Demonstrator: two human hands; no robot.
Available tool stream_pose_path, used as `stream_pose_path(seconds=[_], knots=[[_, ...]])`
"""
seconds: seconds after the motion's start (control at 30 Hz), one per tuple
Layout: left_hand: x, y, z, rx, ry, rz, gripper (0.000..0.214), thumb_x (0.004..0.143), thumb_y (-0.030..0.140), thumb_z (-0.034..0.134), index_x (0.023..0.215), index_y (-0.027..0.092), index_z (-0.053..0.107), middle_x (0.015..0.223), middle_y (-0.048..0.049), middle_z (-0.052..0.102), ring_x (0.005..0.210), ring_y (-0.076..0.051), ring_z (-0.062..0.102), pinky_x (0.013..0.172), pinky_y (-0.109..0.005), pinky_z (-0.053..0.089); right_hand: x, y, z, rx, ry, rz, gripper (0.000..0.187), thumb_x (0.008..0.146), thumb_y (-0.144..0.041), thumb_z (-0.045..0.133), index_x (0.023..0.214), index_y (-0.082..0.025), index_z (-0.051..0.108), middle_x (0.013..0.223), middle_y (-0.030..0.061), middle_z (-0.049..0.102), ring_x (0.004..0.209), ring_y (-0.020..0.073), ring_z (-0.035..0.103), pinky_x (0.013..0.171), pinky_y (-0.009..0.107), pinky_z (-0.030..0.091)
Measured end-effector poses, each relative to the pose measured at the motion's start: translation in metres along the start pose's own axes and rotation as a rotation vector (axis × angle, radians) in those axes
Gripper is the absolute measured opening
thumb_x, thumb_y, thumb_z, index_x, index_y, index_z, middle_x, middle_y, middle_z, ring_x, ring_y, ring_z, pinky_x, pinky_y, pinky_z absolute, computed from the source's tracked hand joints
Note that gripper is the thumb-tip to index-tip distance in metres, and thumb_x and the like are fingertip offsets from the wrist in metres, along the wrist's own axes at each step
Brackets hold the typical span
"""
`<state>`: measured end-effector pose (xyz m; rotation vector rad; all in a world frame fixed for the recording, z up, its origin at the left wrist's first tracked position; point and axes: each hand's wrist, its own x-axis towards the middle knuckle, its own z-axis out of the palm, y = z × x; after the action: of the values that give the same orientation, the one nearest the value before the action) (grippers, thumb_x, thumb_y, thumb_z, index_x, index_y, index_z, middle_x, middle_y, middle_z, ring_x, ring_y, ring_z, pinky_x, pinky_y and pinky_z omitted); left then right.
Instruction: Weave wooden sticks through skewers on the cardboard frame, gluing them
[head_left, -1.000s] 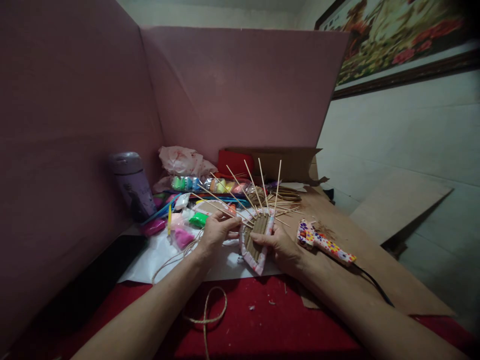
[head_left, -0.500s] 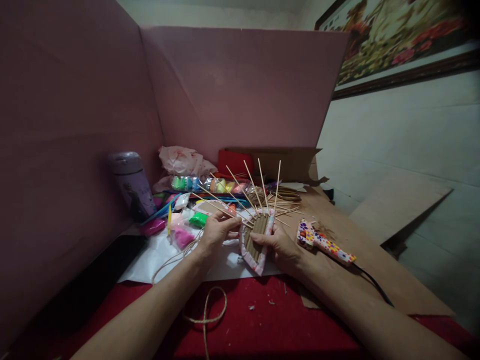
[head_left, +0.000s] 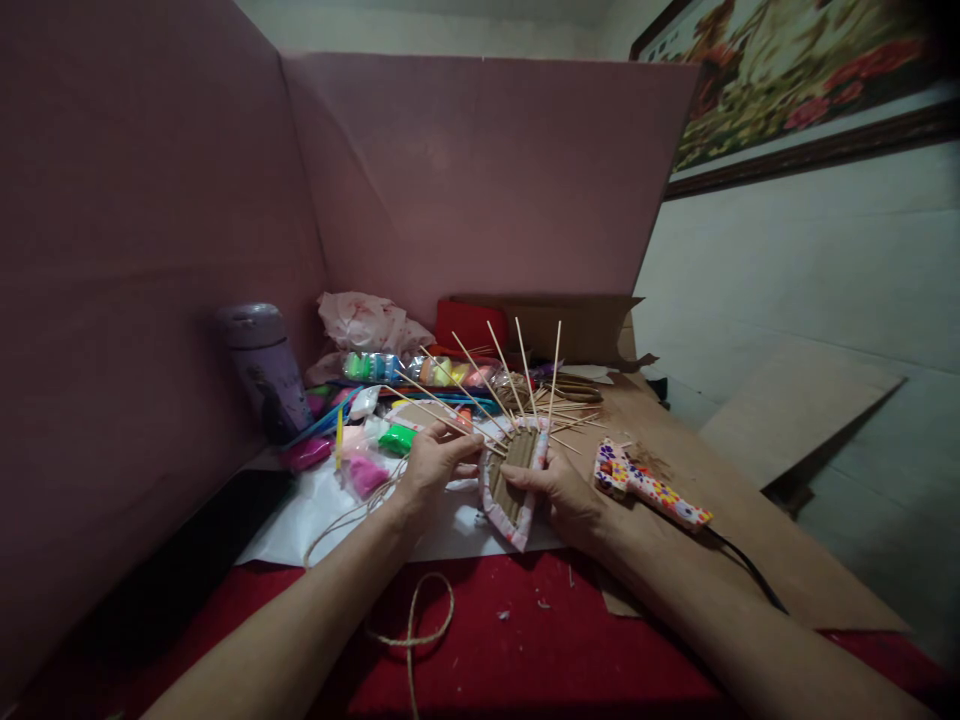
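Observation:
A heart-shaped cardboard piece [head_left: 511, 490] with a pink patterned rim stands tilted on the table, with several thin wooden skewers [head_left: 517, 375] fanning up from its top edge. My right hand [head_left: 559, 492] grips its right side, thumb laid across the corrugated face. My left hand [head_left: 433, 462] is closed at its left edge, fingers pinched near the base of the skewers and on a jute twine [head_left: 352, 515] that trails back along my arm to a loop [head_left: 420, 620] on the red cloth.
A flower-patterned glue gun [head_left: 652, 488] with a black cord lies right of my hands. Behind them lie coloured clay packets [head_left: 409, 370], loose skewers, a purple bottle [head_left: 262, 370], white paper [head_left: 315, 510] and a brown cardboard box [head_left: 577, 325]. Pink boards wall in the left and back.

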<state>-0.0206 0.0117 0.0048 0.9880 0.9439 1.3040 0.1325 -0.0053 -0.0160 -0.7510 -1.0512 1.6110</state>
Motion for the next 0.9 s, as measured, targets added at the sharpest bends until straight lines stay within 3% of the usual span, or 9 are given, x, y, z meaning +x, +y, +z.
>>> stream_pose_path(seconds=[0.9], knots=[[0.0016,-0.0019,-0.0018,0.008,-0.005,-0.002,0.031,0.051,0.023,0.077,0.07,0.013,0.055,0.065,-0.0023,0.063,0.053,-0.012,0.059,0.046,-0.024,0.05,-0.0005,-0.0005,0.0007,0.003,0.012,0.016,0.029,0.053,-0.021,0.079,0.078,-0.013,0.066,0.071,0.0037,0.068,0.062,0.0146,0.06,0.063,0.028,0.046]])
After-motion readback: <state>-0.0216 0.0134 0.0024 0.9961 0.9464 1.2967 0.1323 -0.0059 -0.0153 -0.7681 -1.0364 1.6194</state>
